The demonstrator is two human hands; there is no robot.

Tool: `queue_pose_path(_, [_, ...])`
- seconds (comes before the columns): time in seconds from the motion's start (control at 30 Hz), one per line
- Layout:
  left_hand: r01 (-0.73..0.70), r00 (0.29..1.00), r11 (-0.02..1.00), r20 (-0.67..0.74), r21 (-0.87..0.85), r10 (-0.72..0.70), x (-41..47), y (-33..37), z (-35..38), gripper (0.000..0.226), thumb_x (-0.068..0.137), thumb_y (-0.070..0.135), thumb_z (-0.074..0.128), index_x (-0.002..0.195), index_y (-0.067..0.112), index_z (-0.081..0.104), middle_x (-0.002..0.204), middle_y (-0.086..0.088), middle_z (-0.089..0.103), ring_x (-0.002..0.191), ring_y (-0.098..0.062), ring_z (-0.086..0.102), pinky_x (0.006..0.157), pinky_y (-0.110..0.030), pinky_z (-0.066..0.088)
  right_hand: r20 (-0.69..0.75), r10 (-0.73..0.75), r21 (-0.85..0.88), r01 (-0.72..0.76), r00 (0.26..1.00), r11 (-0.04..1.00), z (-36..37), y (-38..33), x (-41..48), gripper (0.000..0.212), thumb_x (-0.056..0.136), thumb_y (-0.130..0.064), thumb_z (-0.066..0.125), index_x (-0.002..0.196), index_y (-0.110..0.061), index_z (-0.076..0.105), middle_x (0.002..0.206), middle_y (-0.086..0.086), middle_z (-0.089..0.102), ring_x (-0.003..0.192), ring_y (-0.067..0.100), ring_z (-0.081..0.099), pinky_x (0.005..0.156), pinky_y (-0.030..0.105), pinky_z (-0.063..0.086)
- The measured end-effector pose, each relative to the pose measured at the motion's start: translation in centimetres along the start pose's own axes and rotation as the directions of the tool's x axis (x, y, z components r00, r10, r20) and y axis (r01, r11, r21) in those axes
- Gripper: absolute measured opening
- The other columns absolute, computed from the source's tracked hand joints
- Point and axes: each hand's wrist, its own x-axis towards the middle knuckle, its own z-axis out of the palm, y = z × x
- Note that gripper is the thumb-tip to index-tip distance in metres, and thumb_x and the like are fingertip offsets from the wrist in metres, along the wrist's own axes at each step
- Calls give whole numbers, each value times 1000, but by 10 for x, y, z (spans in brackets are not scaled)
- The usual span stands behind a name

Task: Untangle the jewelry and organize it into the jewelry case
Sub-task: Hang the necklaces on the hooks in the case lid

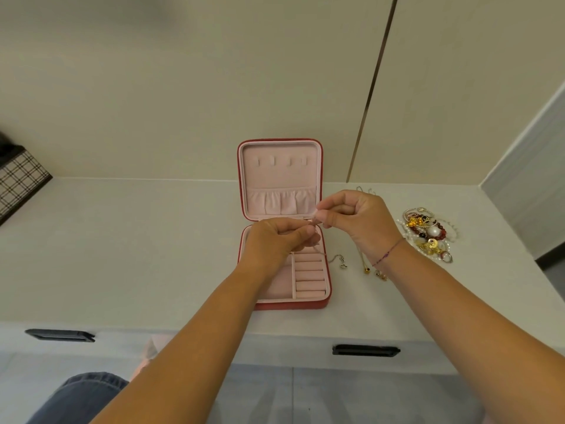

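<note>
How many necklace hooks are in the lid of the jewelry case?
4 hooks in a row across the upper lid: leftmost, second, third, rightmost. None seems hidden.

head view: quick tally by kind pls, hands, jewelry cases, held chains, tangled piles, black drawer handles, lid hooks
hands: 2, left hand and right hand
jewelry case: 1
chain pinched by both hands: 1
tangled jewelry pile: 1
black drawer handles: 2
lid hooks: 4
total: 11
</note>
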Motion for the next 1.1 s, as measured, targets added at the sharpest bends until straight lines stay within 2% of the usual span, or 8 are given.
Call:
queue_pose_path(0.2, [9, 1000, 995, -3, -98, -10, 1, 1, -1, 17, 91, 20, 61, 95, 12, 75, 95, -4, 75, 98, -17, 68, 92, -28, 51, 91, 28, 54, -33, 995, 998, -3, -1, 1, 14, 84, -2, 66, 95, -11, 68, 72, -1, 70, 65, 4, 63, 67, 13, 48])
queue_pose_path(0.33, [109, 994, 898, 39, -427, -102, 4, 10, -1, 36, 94, 11, 50, 68, 14, 75, 81, -8, 72, 84, -18, 68, 90, -33, 52, 171, 90, 97, -108, 981, 989, -4, -1, 4, 20, 89, -1, 57, 96, -16, 69, 73, -2, 67, 66, 4, 57, 65, 14, 45])
queue_pose_path(0.43, [120, 992, 848, 33, -517, -120, 7, 15, -8, 28, 95, 11, 50, 73, 10, 67, 69, -4, 65, 68, -16, 63, 81, -32, 54, 245, 134, 117, -167, 960, 979, -3, 0, 8, 26, 92, 1, 51, 96, -15, 70, 76, -5, 67, 71, 4, 57, 70, 15, 46])
queue_pose_path(0.6, [2, 994, 973, -106, -229, -28, 13, 18, -21, 13, 93, 17, 59, 84, 13, 68, 56, 5, 49, 54, -8, 44, 68, -24, 49, 345, 158, -13, -164, 925, 986, 5, -2, 16, 26, 92, -1, 52, 91, -17, 72, 84, 8, 62, 79, 16, 51, 78, 24, 43])
queue_pose_path(0.7, [-63, 973, 992, -228, -108, 37, 20, 20, -31, 4, 88, 18, 66, 87, 15, 69, 54, 13, 55, 51, -2, 46, 65, -20, 47, 306, 156, 26, -172, 939, 985, 17, -9, 24, 25, 93, 1, 47, 87, -12, 68, 82, 6, 60, 75, 11, 52, 71, 21, 42])
queue_pose_path(0.9, [-167, 892, 986, -423, 23, 161, 46, 25, -50, 5, 83, 19, 72, 80, 16, 71, 62, 1, 53, 54, -6, 43, 61, -20, 42, 266, 189, 275, -262, 945, 925, 48, -27, 53, 26, 95, -5, 42, 77, -8, 59, 67, 5, 58, 59, 13, 53, 67, 26, 48])
queue_pose_path(1.0, [-203, 832, 974, -506, 100, 225, 64, 28, -56, 8, 83, 23, 73, 82, 16, 71, 68, 4, 60, 61, -6, 49, 65, -20, 44, 99, 176, 245, -195, 979, 950, 66, -24, 71, 21, 94, -13, 55, 73, -10, 59, 51, -4, 45, 44, 7, 37, 52, 22, 41])
queue_pose_path(1.1, [-187, 769, 960, -576, 211, 276, 85, 26, -61, 11, 82, 30, 73, 77, 23, 66, 90, 0, 68, 80, -12, 60, 76, -25, 49, -123, 158, 104, -146, 980, 984, 81, -20, 85, 20, 87, -16, 65, 68, -15, 60, 53, -9, 47, 48, 4, 40, 51, 20, 38])
